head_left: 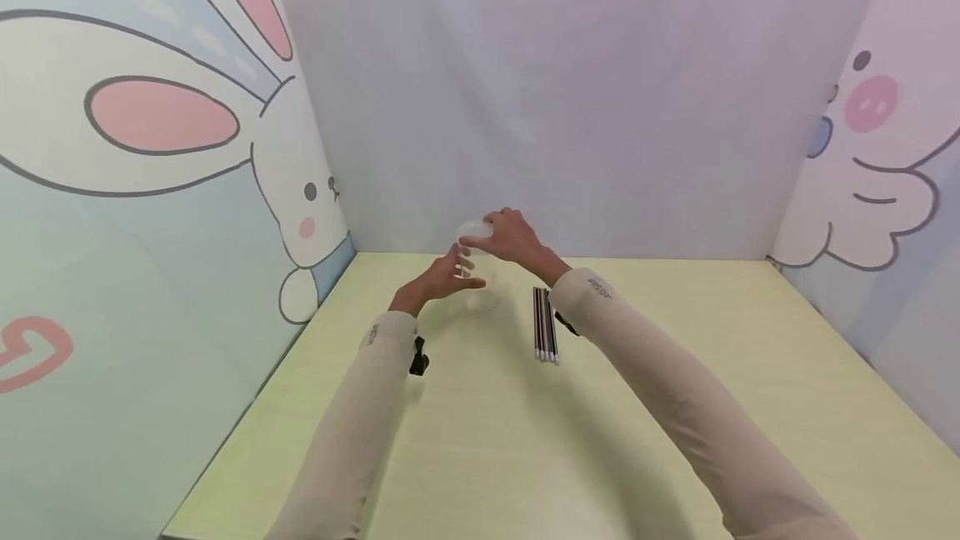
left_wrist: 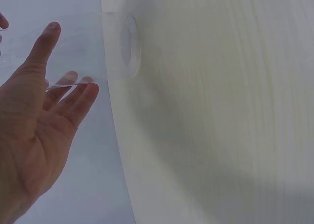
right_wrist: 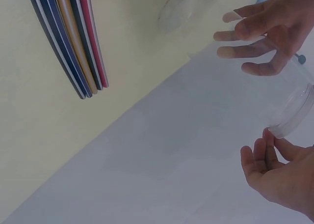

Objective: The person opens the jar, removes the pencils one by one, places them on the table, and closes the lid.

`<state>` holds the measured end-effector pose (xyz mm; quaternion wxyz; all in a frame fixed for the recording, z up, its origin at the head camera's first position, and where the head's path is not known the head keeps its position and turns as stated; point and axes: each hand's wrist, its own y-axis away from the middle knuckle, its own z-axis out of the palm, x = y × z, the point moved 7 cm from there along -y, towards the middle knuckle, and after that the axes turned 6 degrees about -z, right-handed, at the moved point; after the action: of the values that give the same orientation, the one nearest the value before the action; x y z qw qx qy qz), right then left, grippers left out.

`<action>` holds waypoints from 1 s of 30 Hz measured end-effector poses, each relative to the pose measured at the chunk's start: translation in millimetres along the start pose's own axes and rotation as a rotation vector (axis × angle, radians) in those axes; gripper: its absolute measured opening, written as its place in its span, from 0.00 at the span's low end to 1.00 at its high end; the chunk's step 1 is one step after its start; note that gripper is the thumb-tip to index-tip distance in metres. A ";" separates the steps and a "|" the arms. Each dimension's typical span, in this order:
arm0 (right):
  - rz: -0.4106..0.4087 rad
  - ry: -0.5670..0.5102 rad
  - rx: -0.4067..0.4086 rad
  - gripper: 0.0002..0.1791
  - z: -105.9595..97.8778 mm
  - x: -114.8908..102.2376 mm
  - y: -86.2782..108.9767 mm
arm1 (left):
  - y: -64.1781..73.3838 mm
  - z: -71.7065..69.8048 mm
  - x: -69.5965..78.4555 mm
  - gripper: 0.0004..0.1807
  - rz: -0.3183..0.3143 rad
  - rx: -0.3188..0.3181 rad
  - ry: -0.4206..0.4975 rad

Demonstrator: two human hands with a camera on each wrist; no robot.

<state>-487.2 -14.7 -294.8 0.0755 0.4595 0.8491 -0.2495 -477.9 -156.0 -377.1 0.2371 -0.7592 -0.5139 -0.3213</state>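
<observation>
A clear, see-through cylindrical container [left_wrist: 81,49] stands tall near the back of the table, its round base [left_wrist: 131,47] close over the tabletop. My left hand [head_left: 442,276] curves around its side, thumb on the near side and fingers behind, as the left wrist view shows. Above it, my right hand [head_left: 513,237] holds the round top [head_left: 472,230] by its edge. In the right wrist view, the right thumb and fingertips [right_wrist: 267,133] pinch the clear rim [right_wrist: 297,113]. A lid separate from the body cannot be made out through the transparent plastic.
Several pencils [head_left: 545,325] in different colours lie side by side on the pale wooden table [head_left: 465,432], right of the container. A grey-white cloth wall [head_left: 600,107] rises behind, and cartoon-printed panels [head_left: 150,265] stand at both sides.
</observation>
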 end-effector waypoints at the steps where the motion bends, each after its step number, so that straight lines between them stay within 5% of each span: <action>1: 0.006 -0.004 0.004 0.45 1.2 -1.3 -0.2 | 1.0 -0.5 -1.5 0.45 -0.002 0.000 -0.002; 20: 0.048 -0.001 0.054 0.46 5.3 4.8 6.0 | -3.7 6.3 -9.6 0.44 0.029 0.000 0.017; 25: 0.011 0.027 0.027 0.47 8.5 4.9 7.3 | 2.0 8.8 -21.1 0.55 -0.019 0.010 -0.004; 30: 0.010 -0.002 0.026 0.52 3.9 13.5 11.6 | 14.4 -3.6 -31.6 0.65 -0.083 0.049 -0.069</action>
<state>-485.8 -1.3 -307.1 0.0714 0.4645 0.8434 -0.2605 -473.7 -183.5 -398.2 0.2242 -0.7420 -0.5605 -0.2917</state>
